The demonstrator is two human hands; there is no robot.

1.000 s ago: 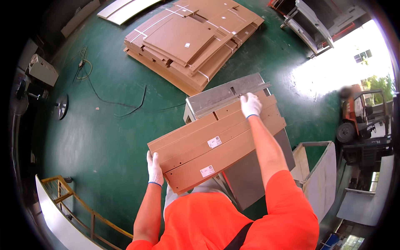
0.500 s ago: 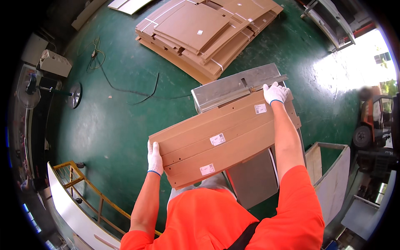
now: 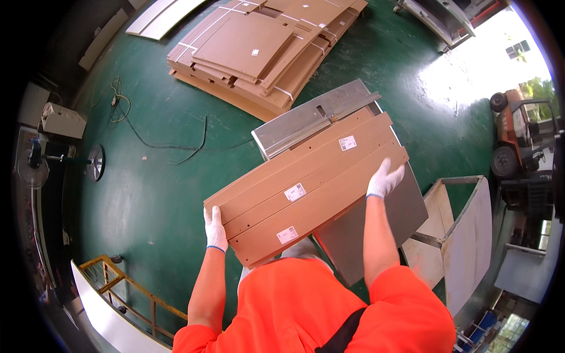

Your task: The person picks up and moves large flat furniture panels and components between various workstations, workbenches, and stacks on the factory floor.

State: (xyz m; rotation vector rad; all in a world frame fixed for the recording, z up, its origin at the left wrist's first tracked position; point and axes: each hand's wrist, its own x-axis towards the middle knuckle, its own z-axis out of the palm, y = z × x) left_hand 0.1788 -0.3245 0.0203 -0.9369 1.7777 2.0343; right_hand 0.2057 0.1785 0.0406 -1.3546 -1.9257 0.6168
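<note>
Several long brown boards (image 3: pixel 318 182) with small white labels lie side by side, slanting up to the right in front of me. My left hand (image 3: pixel 215 228), in a white glove, is closed on their left end, thumb on top. My right hand (image 3: pixel 385 179), gloved too, is at the near right corner of the boards with thumb and fingers apart; whether it touches them is unclear. Behind the boards is a grey metal box-like piece (image 3: pixel 318 117) with a slot. A dark grey panel (image 3: pixel 376 226) shows beneath their right half.
A strapped stack of brown panels (image 3: pixel 241 50) lies on the green floor ahead. A dark cable (image 3: pixel 176 146) trails at left. A yellow-framed cart (image 3: pixel 112 276) stands near left, an open pale frame (image 3: pixel 471 235) near right. A forklift (image 3: pixel 518 135) is farther right.
My right hand has left the boards' far right corner and come down to their near right side, its fingers spreading. My left hand keeps its grip. The view has shifted right.
</note>
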